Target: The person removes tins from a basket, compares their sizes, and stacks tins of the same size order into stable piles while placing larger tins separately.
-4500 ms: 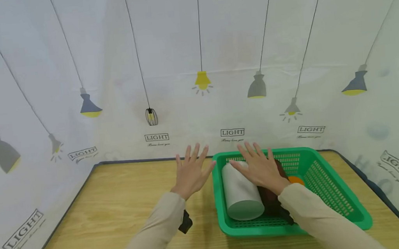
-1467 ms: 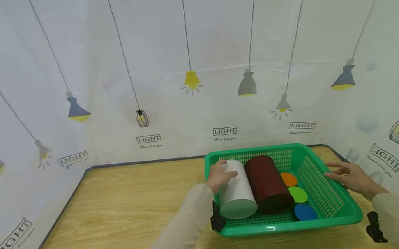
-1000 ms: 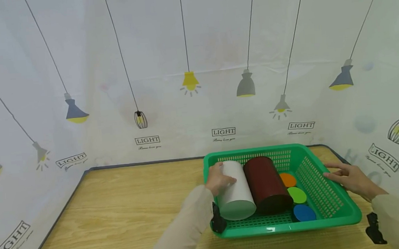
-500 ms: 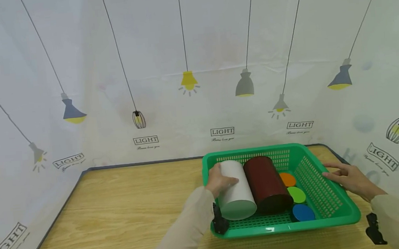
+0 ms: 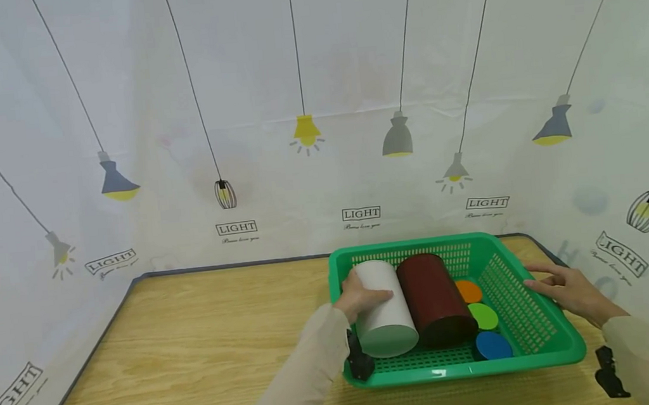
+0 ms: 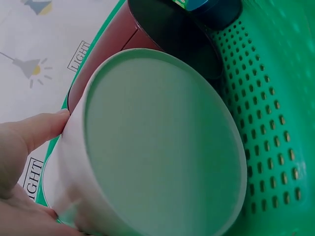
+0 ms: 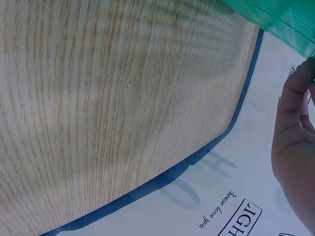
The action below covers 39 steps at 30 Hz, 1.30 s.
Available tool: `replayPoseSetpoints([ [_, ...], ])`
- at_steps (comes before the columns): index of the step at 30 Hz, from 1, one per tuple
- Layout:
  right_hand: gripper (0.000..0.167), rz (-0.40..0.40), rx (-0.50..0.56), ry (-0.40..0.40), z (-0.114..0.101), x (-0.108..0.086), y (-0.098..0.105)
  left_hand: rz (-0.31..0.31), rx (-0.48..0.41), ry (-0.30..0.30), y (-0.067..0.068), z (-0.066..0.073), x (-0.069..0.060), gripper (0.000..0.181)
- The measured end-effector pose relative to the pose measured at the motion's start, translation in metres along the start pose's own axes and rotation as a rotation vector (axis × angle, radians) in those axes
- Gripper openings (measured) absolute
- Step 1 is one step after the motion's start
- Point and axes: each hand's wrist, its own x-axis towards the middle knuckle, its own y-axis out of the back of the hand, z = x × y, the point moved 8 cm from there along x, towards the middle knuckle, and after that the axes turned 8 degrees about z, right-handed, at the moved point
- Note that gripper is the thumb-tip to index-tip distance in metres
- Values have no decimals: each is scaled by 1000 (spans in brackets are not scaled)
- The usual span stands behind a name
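A white cylinder (image 5: pixel 386 309) lies on its side in the left part of a green plastic basket (image 5: pixel 458 370). My left hand (image 5: pixel 359 296) holds it, the thumb across its upper side and the fingers down its left side. In the left wrist view the cylinder's round end (image 6: pixel 162 142) faces the camera, with the left thumb (image 6: pixel 37 129) against its side. My right hand (image 5: pixel 574 291) holds the basket's right rim. In the right wrist view the fingertips of the right hand (image 7: pixel 295 118) meet the basket's edge (image 7: pixel 283 22); part of that hand is cut off.
A dark red cylinder (image 5: pixel 435 298) lies beside the white one. To its right sit an orange round piece (image 5: pixel 469 291), a light green one (image 5: pixel 483 316) and a blue one (image 5: pixel 493 345). The wooden table (image 5: pixel 209 339) ends at a wall sheet (image 5: pixel 272 117) printed with lamps.
Both hands were spread above the basket at first. The left came down onto the white cylinder, the right went to the right rim. Lately only the left thumb shifted slightly across the cylinder.
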Motion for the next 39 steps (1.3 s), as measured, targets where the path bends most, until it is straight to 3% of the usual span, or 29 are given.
replayPoseSetpoints([
  [7,60,4,-7,-5,0,1,1,-32,-20,34,-6,-4,2,94],
  [13,61,2,-6,-20,-1,1,1,-32,-38,31,-8,-6,3,96],
  [26,60,12,-36,7,-5,-1,1,-97,-84,53,-14,-9,-1,105],
  [39,61,-13,4,-53,3,-1,-3,-124,-89,89,-18,-12,-1,111],
])
